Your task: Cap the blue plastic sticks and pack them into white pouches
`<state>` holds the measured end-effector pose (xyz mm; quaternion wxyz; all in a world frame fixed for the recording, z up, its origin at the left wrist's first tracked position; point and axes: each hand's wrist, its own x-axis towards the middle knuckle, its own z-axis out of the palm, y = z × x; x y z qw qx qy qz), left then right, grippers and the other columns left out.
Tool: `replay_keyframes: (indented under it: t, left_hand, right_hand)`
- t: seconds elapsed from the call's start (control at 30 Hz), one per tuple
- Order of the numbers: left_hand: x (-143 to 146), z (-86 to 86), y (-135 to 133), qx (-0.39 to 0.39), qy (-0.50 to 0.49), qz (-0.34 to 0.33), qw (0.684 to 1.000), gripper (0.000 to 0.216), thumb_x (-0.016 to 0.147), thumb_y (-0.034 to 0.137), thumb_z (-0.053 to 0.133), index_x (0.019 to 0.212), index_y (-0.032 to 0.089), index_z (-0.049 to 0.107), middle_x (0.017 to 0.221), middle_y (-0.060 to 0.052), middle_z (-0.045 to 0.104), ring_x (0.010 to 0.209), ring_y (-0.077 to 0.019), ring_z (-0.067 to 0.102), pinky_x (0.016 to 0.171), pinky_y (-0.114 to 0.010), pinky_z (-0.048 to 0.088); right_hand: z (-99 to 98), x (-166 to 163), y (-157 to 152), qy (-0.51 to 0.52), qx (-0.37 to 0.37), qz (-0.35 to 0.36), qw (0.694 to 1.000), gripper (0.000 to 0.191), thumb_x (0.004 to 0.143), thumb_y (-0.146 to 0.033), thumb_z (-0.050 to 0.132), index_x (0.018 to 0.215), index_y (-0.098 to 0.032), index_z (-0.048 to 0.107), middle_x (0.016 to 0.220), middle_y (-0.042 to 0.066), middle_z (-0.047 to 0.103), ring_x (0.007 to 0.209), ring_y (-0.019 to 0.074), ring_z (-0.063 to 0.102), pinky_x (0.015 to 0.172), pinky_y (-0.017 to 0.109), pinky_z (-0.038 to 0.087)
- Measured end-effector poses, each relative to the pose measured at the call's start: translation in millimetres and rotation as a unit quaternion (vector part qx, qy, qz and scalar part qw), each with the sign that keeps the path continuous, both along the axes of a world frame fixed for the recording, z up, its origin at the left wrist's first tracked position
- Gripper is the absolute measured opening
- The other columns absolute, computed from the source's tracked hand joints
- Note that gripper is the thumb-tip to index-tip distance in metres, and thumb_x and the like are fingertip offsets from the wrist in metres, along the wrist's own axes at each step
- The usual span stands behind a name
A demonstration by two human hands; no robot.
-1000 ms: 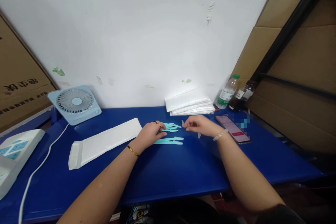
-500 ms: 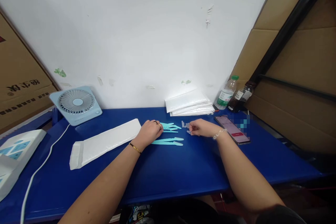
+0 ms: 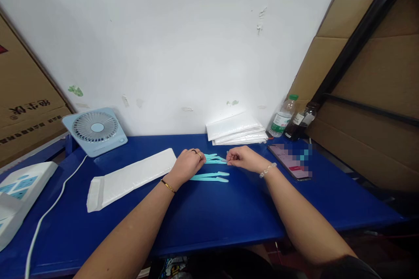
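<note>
We find the left hand (image 3: 188, 165) narrowed, thumb near fingers, over the left ends of the upper sticks (image 3: 215, 159), which are turquoise and lie bunched on the blue table (image 3: 222, 222). Whether it grips one, we cannot tell. We record the right hand (image 3: 244, 158) likewise narrowed, its fingertips together at the right tips of those sticks; what lies between them is too small for us to tell. Two lower sticks (image 3: 209, 178) lie just nearer us, side by side, their left ends hidden by the left hand. Left of that hand we note an envelope (image 3: 134, 178), lying flat; behind the right hand, against the wall, an envelope stack (image 3: 234, 127). A phone (image 3: 288, 159) lies beside the right wrist.
</note>
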<state>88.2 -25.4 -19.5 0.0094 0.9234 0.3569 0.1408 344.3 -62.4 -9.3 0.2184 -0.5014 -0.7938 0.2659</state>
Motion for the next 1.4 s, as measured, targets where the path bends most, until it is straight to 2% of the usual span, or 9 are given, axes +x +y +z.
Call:
replay_keyframes:
  t: [0.17,0.3,0.5,0.63,0.7,0.83,0.97,1.07,1.4]
  left_hand:
    - [-2.4,0.5,2.3,0.0,-0.003,0.014,1.0,0.029,0.093,0.027,0.038,0.081,0.018,0.063,0.088,-0.006,0.064,0.084,-0.018,0.057,0.073,-0.03,0.037]
    - [-1.0,2.0,1.1,-0.003,-0.012,0.01,1.0,0.029,0.093,0.027,0.038,0.082,0.017,0.063,0.088,-0.006,0.064,0.084,-0.0178,0.057,0.072,-0.029,0.036]
    - [4.1,3.0,-8.1,-0.007,-0.004,-0.03,1.0,0.027,0.093,0.027,0.04,0.08,0.017,0.063,0.084,-0.005,0.064,0.082,-0.0178,0.058,0.071,-0.029,0.036]
    - [2.3,0.3,-8.5,-0.045,0.02,-0.065,0.997,0.028,0.092,0.028,0.043,0.075,0.019,0.063,0.076,-0.002,0.064,0.075,-0.0162,0.058,0.067,-0.028,0.035]
    - [-0.2,-2.1,-4.8,-0.057,0.007,-0.062,0.996,0.023,0.091,0.031,0.045,0.083,0.021,0.065,0.082,-0.001,0.066,0.079,-0.0165,0.059,0.069,-0.027,0.037]
    - [-6.4,-8.4,6.4,-0.031,0.001,-0.01,0.999,0.021,0.089,0.029,0.049,0.101,0.024,0.066,0.1,-0.003,0.065,0.094,-0.0193,0.057,0.078,-0.029,0.04]
    - [-9.1,-14.2,13.0,-0.015,0.025,0.01,1.0,0.026,0.089,0.027,0.047,0.108,0.027,0.066,0.106,-0.004,0.062,0.099,-0.0211,0.055,0.082,-0.031,0.041]
    - [-7.4,-15.9,13.2,-0.016,0.022,0.018,0.999,0.028,0.09,0.029,0.046,0.11,0.027,0.065,0.107,-0.005,0.061,0.101,-0.0216,0.054,0.084,-0.032,0.041]
    - [-2.9,-12.6,8.3,-0.1,-0.003,0.006,0.995,0.013,0.085,0.028,0.053,0.079,0.021,0.061,0.089,-0.003,0.064,0.092,-0.0219,0.056,0.078,-0.031,0.039]
  right_hand:
    - [2.2,5.5,-0.9,0.014,-0.002,-0.017,1.0,0.017,0.079,-0.034,0.059,0.081,-0.017,0.064,0.074,0.003,0.066,0.066,0.014,0.057,0.059,0.024,0.043]
    - [2.6,1.7,-1.9,0.009,-0.004,0.003,1.0,0.016,0.079,-0.032,0.06,0.08,-0.017,0.064,0.072,0.002,0.065,0.065,0.0137,0.057,0.059,0.023,0.043]
    - [-1.9,-15.3,-3.8,0.001,0.01,0.025,1.0,0.012,0.077,-0.028,0.062,0.08,-0.017,0.065,0.068,0.001,0.064,0.061,0.0122,0.057,0.057,0.021,0.042]
    - [1.4,-9.8,-5.8,-0.001,-0.033,0.046,0.998,0.016,0.076,-0.031,0.062,0.083,-0.017,0.067,0.069,0.002,0.066,0.06,0.0128,0.059,0.055,0.021,0.043]
    - [5.6,3.0,-5.8,0.006,-0.039,0.017,0.999,0.018,0.079,-0.032,0.059,0.085,-0.017,0.067,0.071,0.002,0.067,0.059,0.0128,0.06,0.056,0.022,0.043]
    - [8.5,34.2,-2.2,-0.046,0.014,-0.093,0.994,0.014,0.077,-0.026,0.057,0.079,-0.017,0.067,0.07,0.002,0.067,0.063,0.0141,0.06,0.058,0.022,0.043]
    - [-2.1,41.1,4.8,-0.135,-0.03,-0.094,0.986,0.011,0.066,-0.022,0.067,0.075,-0.016,0.067,0.07,0.003,0.068,0.063,0.0162,0.061,0.057,0.023,0.043]
    - [-10.7,31.5,8.4,-0.16,-0.036,-0.074,0.984,0.009,0.066,-0.019,0.065,0.075,-0.017,0.066,0.072,0.003,0.068,0.064,0.0163,0.061,0.057,0.023,0.042]
    - [-9.4,15.4,4.6,-0.128,-0.069,-0.033,0.989,0.002,0.07,-0.017,0.062,0.071,-0.017,0.06,0.069,0.003,0.064,0.062,0.0146,0.058,0.054,0.022,0.04]
